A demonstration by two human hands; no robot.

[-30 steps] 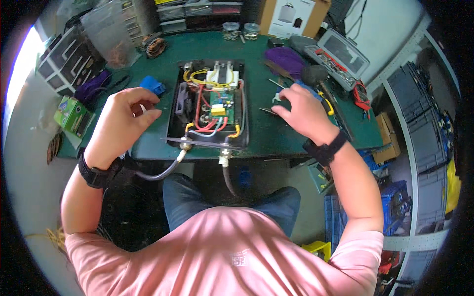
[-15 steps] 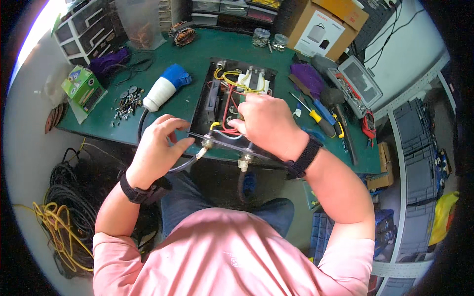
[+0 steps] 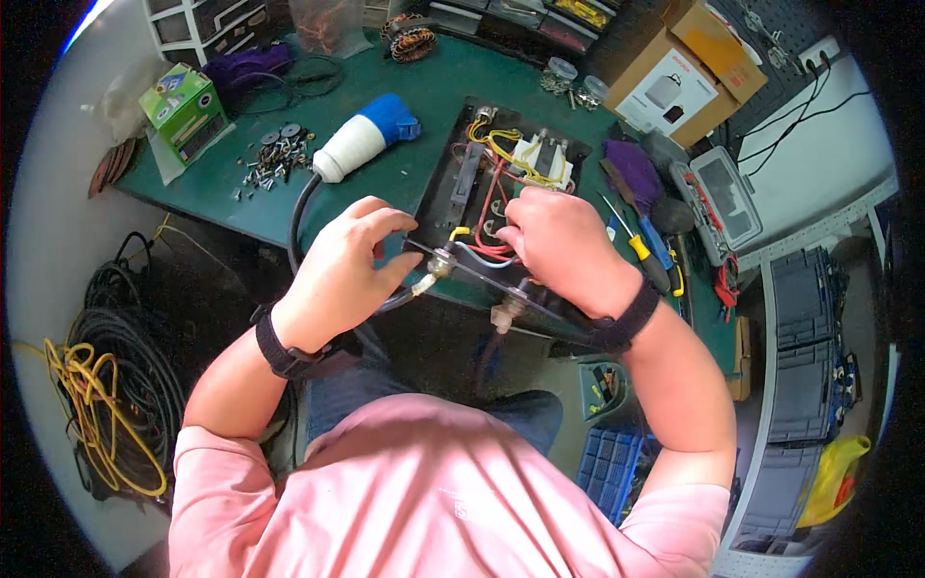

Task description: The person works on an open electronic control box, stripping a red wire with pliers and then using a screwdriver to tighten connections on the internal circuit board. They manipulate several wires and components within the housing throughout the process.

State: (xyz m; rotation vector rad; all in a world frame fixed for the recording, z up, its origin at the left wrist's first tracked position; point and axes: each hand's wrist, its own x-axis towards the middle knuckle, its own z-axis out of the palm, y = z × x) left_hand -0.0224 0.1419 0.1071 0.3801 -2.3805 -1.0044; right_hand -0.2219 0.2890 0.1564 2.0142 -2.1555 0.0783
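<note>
Since the earliest frame, the right hand [image 3: 564, 236] has moved from the counter [image 3: 231, 202] beside the tools to over the open black case [image 3: 443, 178], while the left hand [image 3: 342, 260] has come in to the near-left corner of its end plate [image 3: 477, 276]. The view has swung too, so the case appears farther right. Both hands are thus at the case, and attention seems centred on its wired near end.

The left grip is released, thumb and fingers parted with nothing between them; contact with the plate is unclear. The right grip is curled by the red wires [image 3: 489, 251], its tips hidden, so I cannot tell whether it grasps anything.

The case lies at the counter's near edge, between the blue-and-white industrial plug [image 3: 347, 151] to its left and the yellow-handled screwdriver [image 3: 639, 248] to its right.
</note>
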